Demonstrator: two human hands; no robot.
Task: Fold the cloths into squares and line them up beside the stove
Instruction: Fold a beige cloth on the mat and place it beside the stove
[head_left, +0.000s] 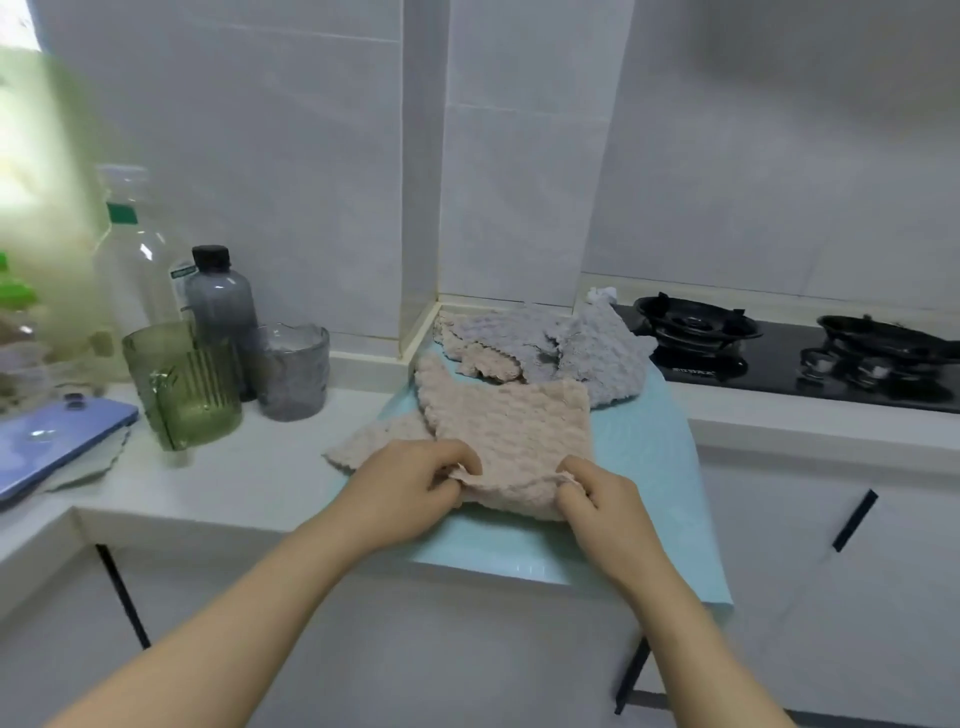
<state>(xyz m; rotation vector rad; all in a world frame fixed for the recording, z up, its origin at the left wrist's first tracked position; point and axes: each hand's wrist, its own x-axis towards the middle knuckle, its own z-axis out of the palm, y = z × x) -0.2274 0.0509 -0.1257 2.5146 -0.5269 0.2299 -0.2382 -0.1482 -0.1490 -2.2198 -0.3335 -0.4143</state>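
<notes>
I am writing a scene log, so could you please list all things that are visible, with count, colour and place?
front cloth: one, beige, on the mat
piled cloths: several, grey and beige, behind it, next to the stove; exact count unclear
mat: one, light teal, hanging over the counter edge
stove: one, black, right
green cup: one, left on counter
grey cup: one, right of the green cup
dark bottle: one, grey, behind the cups
clear bottle: one, further left
phone: one, blue, far left
left hand, right hand: both pinch the front cloth's near edge
</notes>
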